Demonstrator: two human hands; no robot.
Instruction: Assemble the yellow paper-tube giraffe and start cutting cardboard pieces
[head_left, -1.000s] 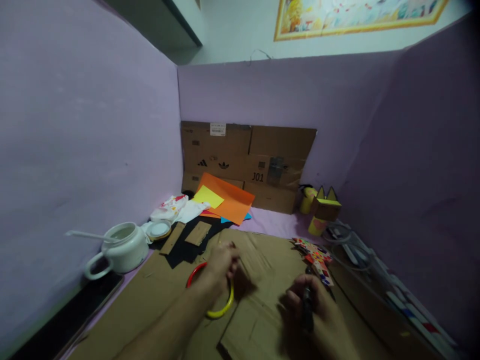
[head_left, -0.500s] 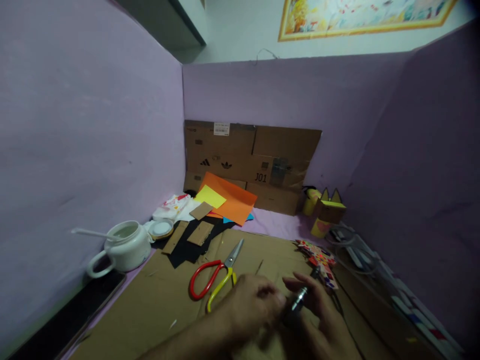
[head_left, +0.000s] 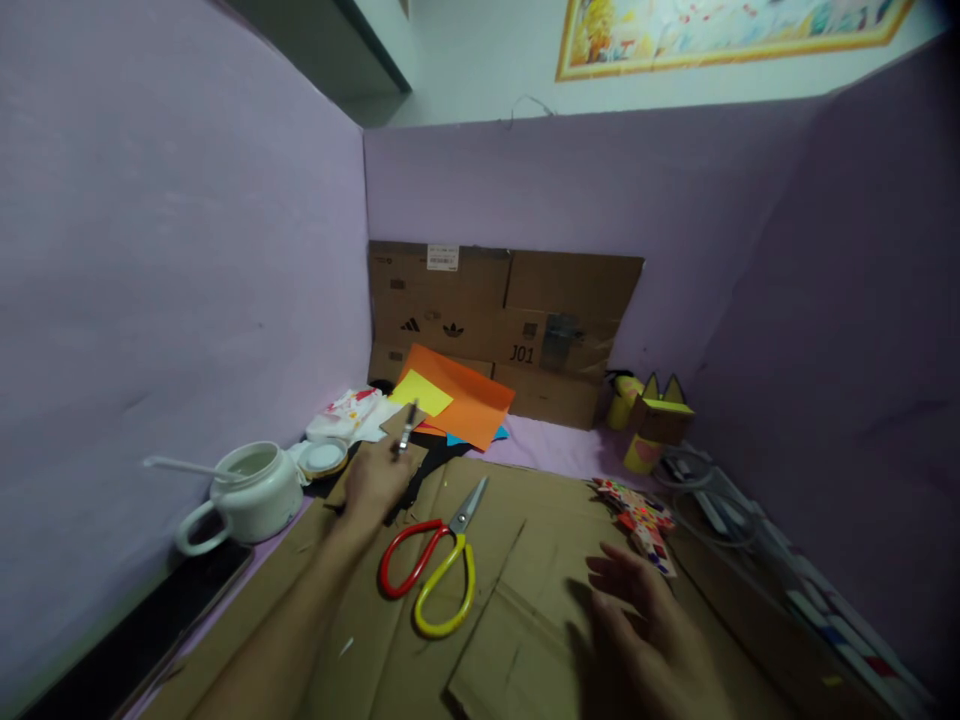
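My left hand [head_left: 373, 482] is over the cut cardboard pieces and black paper [head_left: 442, 450] at the back left, closed round a small dark and silver pen-like object [head_left: 407, 428]. My right hand [head_left: 645, 615] is held above the cardboard sheet at the lower right, fingers apart and holding nothing. Between the hands, scissors [head_left: 442, 565] with one red and one yellow handle lie partly open on the cardboard sheet [head_left: 540, 600]. Patterned paper [head_left: 641, 515] lies just beyond my right hand.
A white pot [head_left: 259, 495] with a spoon and a black phone-like slab [head_left: 142, 630] are on the left. Orange paper [head_left: 472, 400] and yellow paper [head_left: 420, 391] lie at the back. Yellow crafts [head_left: 660, 425] and cables [head_left: 720, 500] are on the right.
My left hand has moved away from my right hand, forward and left, with the pen-like object in it. My right hand has let go of that object and opened. The scissors' yellow handle is uncovered.
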